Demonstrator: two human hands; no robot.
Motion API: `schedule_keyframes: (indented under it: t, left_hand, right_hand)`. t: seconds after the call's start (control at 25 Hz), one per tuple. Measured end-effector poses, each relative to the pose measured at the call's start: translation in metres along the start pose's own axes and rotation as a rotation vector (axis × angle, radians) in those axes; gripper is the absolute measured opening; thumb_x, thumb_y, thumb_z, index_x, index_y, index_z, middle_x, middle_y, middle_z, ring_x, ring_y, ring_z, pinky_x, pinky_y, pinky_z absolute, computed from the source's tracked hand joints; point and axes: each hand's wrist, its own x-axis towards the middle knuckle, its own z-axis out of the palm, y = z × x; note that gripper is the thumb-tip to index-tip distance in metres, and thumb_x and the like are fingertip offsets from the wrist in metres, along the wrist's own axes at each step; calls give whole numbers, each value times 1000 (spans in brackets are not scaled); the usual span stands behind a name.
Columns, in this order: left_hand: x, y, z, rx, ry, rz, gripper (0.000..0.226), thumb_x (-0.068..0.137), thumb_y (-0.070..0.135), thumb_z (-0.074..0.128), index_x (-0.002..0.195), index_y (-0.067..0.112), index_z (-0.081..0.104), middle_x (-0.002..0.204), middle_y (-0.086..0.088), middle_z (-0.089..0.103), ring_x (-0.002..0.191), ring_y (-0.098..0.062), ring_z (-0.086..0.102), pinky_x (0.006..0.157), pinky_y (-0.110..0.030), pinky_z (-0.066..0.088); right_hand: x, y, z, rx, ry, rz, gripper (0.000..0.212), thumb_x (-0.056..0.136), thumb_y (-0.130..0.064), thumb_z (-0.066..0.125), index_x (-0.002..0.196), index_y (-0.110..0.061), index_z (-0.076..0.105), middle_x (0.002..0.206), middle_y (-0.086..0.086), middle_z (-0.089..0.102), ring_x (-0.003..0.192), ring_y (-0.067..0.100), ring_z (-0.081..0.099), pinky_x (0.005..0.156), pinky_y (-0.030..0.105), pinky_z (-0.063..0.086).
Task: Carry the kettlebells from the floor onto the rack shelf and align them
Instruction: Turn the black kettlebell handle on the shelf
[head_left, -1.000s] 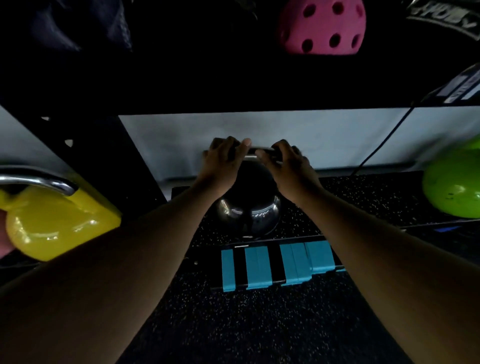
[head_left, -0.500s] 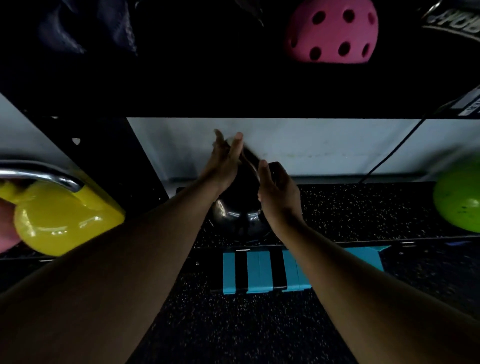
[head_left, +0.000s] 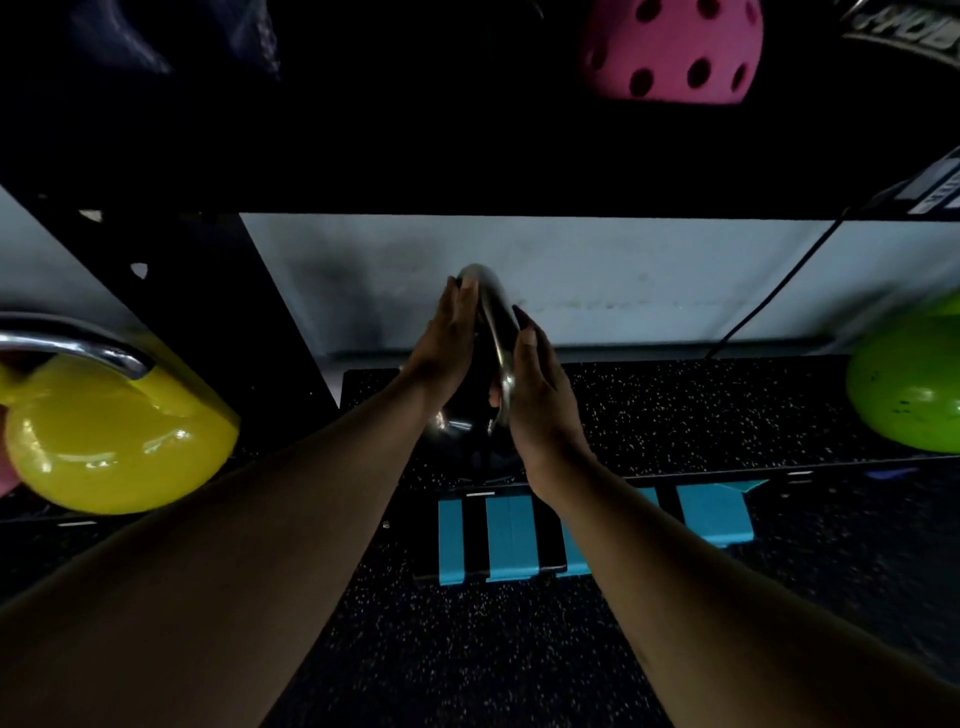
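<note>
Head view: a black kettlebell (head_left: 470, 415) stands at the centre of the frame on the speckled rack shelf (head_left: 675, 410), its steel handle (head_left: 493, 322) turned edge-on toward the camera. The left hand (head_left: 448, 340) lies flat against the handle's left side, fingers straight and together. The right hand (head_left: 535, 384) presses flat against the right side, fingers extended; neither hand curls around the handle. At 9 o'clock a yellow kettlebell (head_left: 114, 441) with a chrome handle sits in the neighbouring bay. At 3 o'clock a green kettlebell (head_left: 906, 395) rests on the same shelf, well apart. At 1 o'clock a pink holed ball (head_left: 672, 49) sits on the upper shelf. At 6 o'clock blue tape strips (head_left: 511, 538) mark the floor.
</note>
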Motion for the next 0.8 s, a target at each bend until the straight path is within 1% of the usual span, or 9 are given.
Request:
schedule_keyframes:
  t: [0.04, 0.16, 0.2, 0.28, 0.32, 0.48, 0.6, 0.76, 0.8]
  left_hand:
    - [1, 1, -1, -9, -13, -2, 64, 95, 63, 19, 152, 35, 12, 160, -11, 20, 143, -30, 28, 114, -39, 25]
    - [9, 6, -7, 8, -17, -24, 60, 96, 60, 20, 152, 37, 16, 160, -7, 21, 144, -28, 27, 116, -39, 23]
    - [10, 8, -9, 7, -18, -16, 59, 97, 58, 20, 152, 37, 15, 161, -6, 20, 145, -26, 25, 117, -37, 20]
    - [9, 10, -10, -3, -27, 22, 55, 100, 52, 21, 152, 36, 12, 162, -4, 16, 146, -24, 21, 111, -28, 16]
    - [7, 10, -10, -6, -30, 38, 53, 101, 49, 20, 152, 36, 11, 162, -3, 15, 146, -23, 20, 107, -27, 17]
    - [-1, 11, -8, -10, -28, 53, 52, 102, 48, 19, 152, 36, 12, 161, -6, 17, 145, -27, 22, 104, -29, 22]
    - [-6, 12, -9, 12, -29, 26, 52, 100, 52, 18, 151, 42, 10, 161, -8, 16, 144, -31, 24, 109, -39, 25]
    - [-5, 12, -14, 20, -51, 23, 52, 100, 52, 18, 151, 42, 9, 162, -7, 14, 145, -31, 21, 115, -47, 23]
    - [-4, 11, -14, 19, -50, 25, 52, 100, 53, 18, 151, 42, 9, 162, -6, 14, 146, -30, 20, 117, -48, 22]
  right_hand:
    - [1, 1, 2, 12, -3, 3, 44, 104, -44, 27, 146, -39, 37, 118, 11, 56, 83, 11, 57, 56, 15, 45]
    - [2, 0, 12, 55, -24, 15, 44, 105, -43, 27, 147, -39, 35, 122, 13, 59, 89, 17, 60, 68, 24, 49]
    - [3, 1, 15, 72, -29, 14, 44, 105, -42, 28, 148, -37, 36, 129, 13, 59, 94, 19, 63, 73, 26, 52]
    - [4, 5, 18, 99, -24, 3, 44, 105, -39, 29, 148, -35, 36, 141, 8, 55, 113, 18, 62, 82, 25, 55]
    - [3, 7, 19, 98, -21, 1, 44, 105, -39, 29, 148, -35, 36, 143, 5, 54, 116, 15, 61, 83, 23, 55]
    - [5, 8, 13, 74, -32, 0, 44, 104, -40, 32, 147, -34, 39, 140, 2, 56, 102, -4, 62, 71, 11, 52]
    - [6, 9, 8, 55, -35, -13, 44, 104, -39, 33, 147, -32, 40, 138, 2, 59, 108, 1, 63, 77, 17, 53]
    - [4, 10, 10, 37, -21, -3, 44, 104, -41, 31, 147, -34, 40, 114, -10, 65, 82, -17, 64, 60, 5, 49]
    - [4, 10, 11, 28, -19, 3, 44, 104, -42, 30, 147, -35, 38, 110, -10, 65, 79, -16, 64, 59, 6, 49]
